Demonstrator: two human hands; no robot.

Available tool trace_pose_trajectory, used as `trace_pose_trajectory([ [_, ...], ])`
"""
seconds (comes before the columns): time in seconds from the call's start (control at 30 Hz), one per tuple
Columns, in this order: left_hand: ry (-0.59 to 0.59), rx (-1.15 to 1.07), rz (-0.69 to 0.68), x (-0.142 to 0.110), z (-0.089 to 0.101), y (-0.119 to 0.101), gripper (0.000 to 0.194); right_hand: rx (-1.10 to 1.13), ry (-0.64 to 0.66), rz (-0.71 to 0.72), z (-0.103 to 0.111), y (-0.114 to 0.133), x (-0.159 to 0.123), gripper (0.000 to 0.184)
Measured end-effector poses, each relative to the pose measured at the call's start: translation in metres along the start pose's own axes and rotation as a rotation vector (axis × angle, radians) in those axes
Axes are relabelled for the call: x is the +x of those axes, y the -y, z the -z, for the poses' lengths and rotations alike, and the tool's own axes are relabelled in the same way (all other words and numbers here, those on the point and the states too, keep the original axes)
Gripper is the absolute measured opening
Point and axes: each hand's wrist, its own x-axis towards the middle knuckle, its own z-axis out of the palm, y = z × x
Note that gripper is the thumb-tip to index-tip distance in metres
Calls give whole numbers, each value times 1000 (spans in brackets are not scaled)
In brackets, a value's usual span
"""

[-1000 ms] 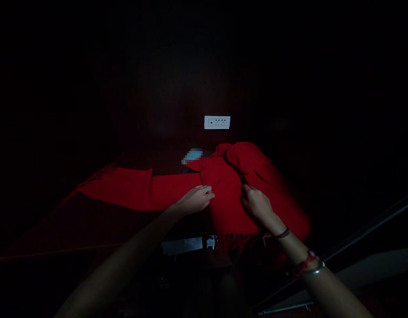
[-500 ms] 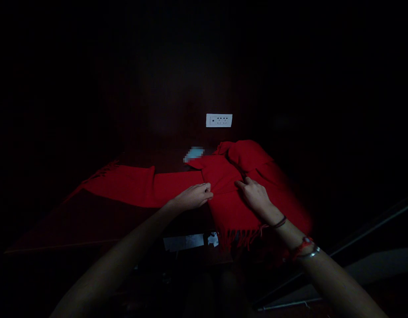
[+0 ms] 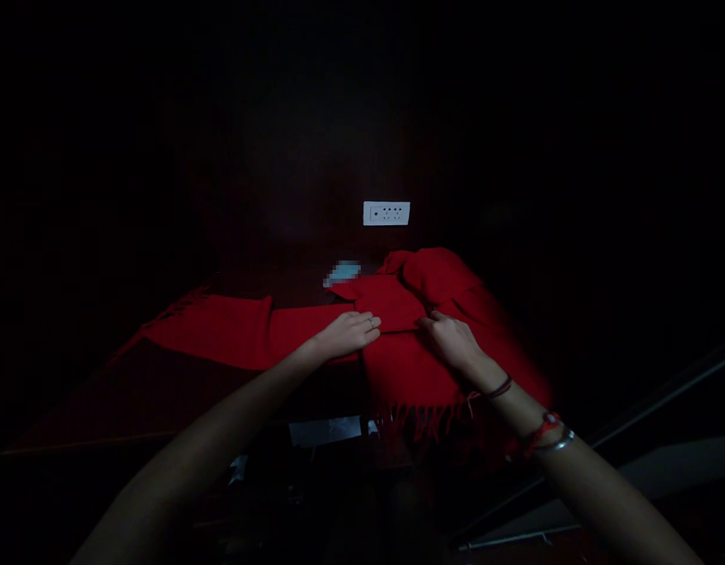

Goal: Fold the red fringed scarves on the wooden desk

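Observation:
A red fringed scarf (image 3: pixel 415 369) lies over a dark table, one arm of it stretched to the left and a fringed end draped toward the front edge. My left hand (image 3: pixel 351 333), with a ring on a finger, is closed on the scarf's left edge. Opposite it, my right hand (image 3: pixel 450 337) pinches the cloth near the middle. Between the two hands the fabric forms a raised fold line running across. On the right the scarf bunches into a thicker heap. My fingertips are partly hidden in the cloth.
The dark table (image 3: pixel 103 416) has its front edge at lower left. A white wall socket (image 3: pixel 386 213) is set in the dark wall behind. A blurred pale blue item (image 3: pixel 343 272) lies behind the scarf. Pale paper (image 3: pixel 326 431) shows below the table edge. Surroundings are very dark.
Both hands have taken up cloth between them, and a crosswise fold has formed. My left hand has shifted slightly up; my right hand has moved a little left.

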Motion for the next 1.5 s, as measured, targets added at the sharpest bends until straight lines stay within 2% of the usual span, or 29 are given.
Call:
trace_pose_trajectory([
  [0.1, 26, -55, 86, -11, -4, -12, 18, -3, 26, 23, -6, 5, -5, 30],
  [0.2, 27, -142, 123, -29, 0, -22, 19, -8, 17, 34, -14, 7, -11, 28],
  [0.37, 33, -69, 46, -49, 1, -24, 21, -8, -14, 74, -13, 4, -8, 26],
  [0.53, -35, 32, -97, -31, -4, -14, 15, 4, -42, 49, 0, 5, 2, 28],
  [0.7, -122, 92, -136, -13, 6, 0, 12, 1, -28, 108, -1, 2, 5, 29],
  [0.83, -174, 82, -64, -10, 7, 5, 13, 10, -21, 111, -4, -1, 5, 30],
  [0.9, -148, 51, -25, -10, 3, -1, 12, 8, -38, 92, -5, -1, 4, 30],
  [1.0, -39, -96, -27, -17, 1, -13, 7, 19, -7, 149, -7, -2, -2, 33],
  [1.07, 45, -306, -10, -24, 6, -15, 6, 44, 46, 189, -8, -4, -7, 38],
  [1.13, 110, -560, 40, -31, 13, -7, 12, 76, 80, 193, -5, -7, -9, 40],
  [1.2, 99, -791, 113, -32, 17, 8, 18, 108, 73, 165, 3, -6, -8, 38],
  [1.3, -105, -922, 297, -21, 5, 32, 26, 215, -50, 206, 16, 10, -1, 34],
  [1.37, -182, -810, 377, -12, -16, 42, 29, 340, -128, 335, 18, 30, 3, 35],
  [1.43, -98, -687, 362, -5, -39, 47, 35, 421, -138, 440, 13, 50, 3, 36],
  [1.5, 36, -614, 347, -2, -58, 51, 41, 412, -122, 459, 4, 64, 1, 36],
])
